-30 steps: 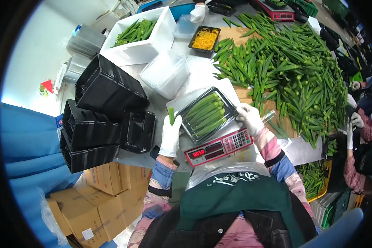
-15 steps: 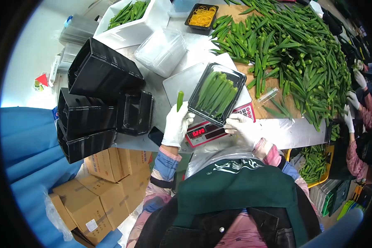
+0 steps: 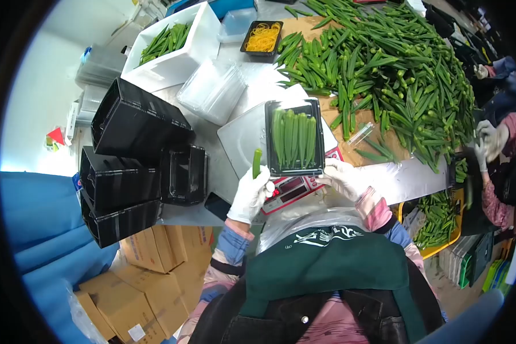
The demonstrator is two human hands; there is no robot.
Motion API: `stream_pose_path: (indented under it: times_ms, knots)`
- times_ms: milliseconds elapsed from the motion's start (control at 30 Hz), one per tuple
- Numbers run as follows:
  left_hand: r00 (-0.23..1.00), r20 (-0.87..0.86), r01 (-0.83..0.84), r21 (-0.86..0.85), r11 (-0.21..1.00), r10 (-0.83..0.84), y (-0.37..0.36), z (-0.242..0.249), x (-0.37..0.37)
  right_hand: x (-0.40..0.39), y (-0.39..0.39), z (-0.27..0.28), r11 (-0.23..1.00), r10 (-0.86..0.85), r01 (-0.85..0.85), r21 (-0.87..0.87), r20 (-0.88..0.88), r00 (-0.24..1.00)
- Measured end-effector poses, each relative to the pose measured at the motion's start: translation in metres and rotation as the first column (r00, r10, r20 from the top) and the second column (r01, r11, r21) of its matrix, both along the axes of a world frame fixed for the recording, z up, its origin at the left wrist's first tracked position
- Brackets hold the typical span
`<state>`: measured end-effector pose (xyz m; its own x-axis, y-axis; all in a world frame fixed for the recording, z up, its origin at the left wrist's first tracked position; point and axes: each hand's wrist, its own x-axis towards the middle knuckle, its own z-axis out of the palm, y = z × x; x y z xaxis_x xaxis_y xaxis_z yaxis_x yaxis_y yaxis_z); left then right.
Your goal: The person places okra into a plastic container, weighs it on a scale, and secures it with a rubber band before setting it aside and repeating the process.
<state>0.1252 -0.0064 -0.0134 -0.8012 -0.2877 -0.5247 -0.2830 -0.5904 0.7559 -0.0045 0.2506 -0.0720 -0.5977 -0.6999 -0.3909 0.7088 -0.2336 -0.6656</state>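
Note:
Over the red-edged scale [image 3: 295,194], a black tray [image 3: 294,171] holds a row of green okra pods [image 3: 293,137]. My left hand [image 3: 250,194], in a white glove, pinches a single okra pod [image 3: 257,163] upright, just beside the tray's lower left corner. At the lower right corner, my gloved right hand [image 3: 342,179] grips the tray's edge with its thumb and fingers. The scale's metal plate [image 3: 242,137] lies partly under the tray, and its digits are mostly hidden.
A large okra pile [image 3: 384,80] covers the right side. Black tray stacks [image 3: 137,123] stand left, near clear containers [image 3: 212,92] and a white bin [image 3: 198,49] of okra. Yellow bands fill a small black tray [image 3: 262,39]. A co-worker's gloved hands [image 3: 490,137] show at far right.
The tray has turned from tilted to nearly upright in view and moved slightly left. My left hand, still with the single pod, appears lower. The whole view has shifted a little.

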Motion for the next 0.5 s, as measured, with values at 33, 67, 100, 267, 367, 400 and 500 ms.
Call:
stream_pose_path:
  times_ms: [33,67,100,267,367,400,500]
  knots:
    - [0.997,0.057,0.053,-0.149,0.987,-0.045,-0.009,0.009,-0.002,-0.006,0.005,0.007,0.999,0.034,-0.034,0.002,-0.003,0.999]
    - [0.997,0.073,0.060,-0.304,0.951,-0.040,-0.018,0.016,-0.008,-0.019,0.008,0.013,0.975,0.086,-0.072,0.210,-0.059,0.995]
    - [0.995,0.096,0.039,-0.390,0.920,-0.002,-0.028,0.017,-0.016,-0.033,0.005,0.007,0.950,0.118,-0.066,0.304,-0.156,0.981]
    - [0.981,-0.172,-0.159,-0.450,0.879,0.089,-0.033,0.046,-0.090,-0.049,-0.039,0.071,0.812,0.157,0.200,0.548,-0.536,0.830]
    - [0.991,-0.025,0.109,-0.392,0.914,-0.128,-0.073,-0.012,-0.137,-0.049,-0.072,0.004,0.836,0.013,0.426,0.347,-0.788,0.616]
    - [0.987,-0.024,0.135,-0.418,0.898,-0.159,-0.061,-0.004,-0.144,-0.050,-0.075,-0.003,0.853,-0.005,0.395,0.342,-0.751,0.661]
    - [0.971,-0.130,0.166,-0.235,0.958,-0.200,-0.076,-0.032,-0.151,-0.048,-0.076,-0.017,0.856,-0.021,0.392,0.337,-0.735,0.678]
